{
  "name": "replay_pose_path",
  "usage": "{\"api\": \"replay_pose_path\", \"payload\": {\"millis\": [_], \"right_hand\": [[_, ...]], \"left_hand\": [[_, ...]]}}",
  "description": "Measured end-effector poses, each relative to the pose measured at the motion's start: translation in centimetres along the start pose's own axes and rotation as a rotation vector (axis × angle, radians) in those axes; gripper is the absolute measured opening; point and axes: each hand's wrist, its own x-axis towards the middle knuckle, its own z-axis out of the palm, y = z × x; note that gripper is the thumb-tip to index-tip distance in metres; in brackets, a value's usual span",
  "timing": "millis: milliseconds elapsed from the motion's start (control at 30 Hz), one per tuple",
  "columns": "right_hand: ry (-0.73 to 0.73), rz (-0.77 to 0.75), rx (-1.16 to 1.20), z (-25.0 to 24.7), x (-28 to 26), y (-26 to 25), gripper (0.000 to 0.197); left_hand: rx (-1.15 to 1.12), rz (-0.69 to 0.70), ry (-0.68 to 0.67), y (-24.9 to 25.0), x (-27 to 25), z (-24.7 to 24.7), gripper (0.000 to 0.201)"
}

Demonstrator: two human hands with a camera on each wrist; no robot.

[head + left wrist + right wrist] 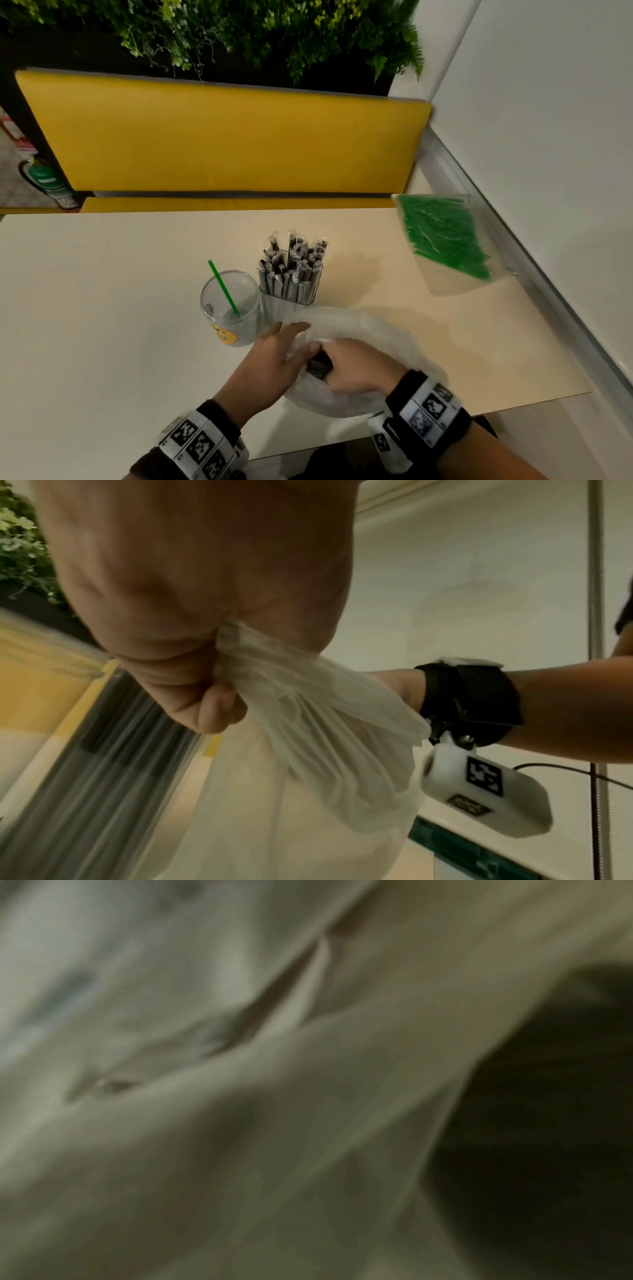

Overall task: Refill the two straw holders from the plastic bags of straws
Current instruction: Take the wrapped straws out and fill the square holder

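While the pale tabletop [102, 291] fills the near half of the head view, a yellow bench [222, 137] stands behind its far edge, with green plants [257, 31] above it. At the far right, beside the white wall, a plastic bag of green straws [445, 240] lies flat on the tabletop. At the near edge, in the middle, lies a white translucent bag [383, 329], crumpled and open. The left hand [270, 359] pinches the rim of this bag; in the left wrist view its thumb and curled fingers [212, 712] hold a bunch of the thin plastic. The right hand [356, 370] is partly inside the bag, and its fingers are clenched around a dark bundle of wrapped straws [318, 365]. The right wrist view shows only blurred plastic folds. Just beyond the hands stands a clear straw holder [287, 298], packed with upright wrapped straws [294, 267]. Touching its left side is a round clear holder [229, 308] with a yellow label, and inside it a single green straw [224, 287] leans.
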Motion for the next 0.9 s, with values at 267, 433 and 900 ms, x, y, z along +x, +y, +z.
{"api": "replay_pose_path", "payload": {"millis": [267, 433, 900], "right_hand": [[-0.026, -0.287, 0.381, -3.3, -4.1, 1.4, 0.02], [0.293, -0.545, 0.806, -5.6, -4.7, 0.5, 0.019], [1.04, -0.877, 1.092, -17.0, -3.0, -5.2, 0.012]], "left_hand": [[0.074, 0.046, 0.018, -1.1, -0.2, -1.1, 0.039], [0.15, -0.038, 0.097, -3.4, -0.3, -1.7, 0.016], [0.434, 0.125, 0.18, 0.8, -2.7, -5.8, 0.043]]}}
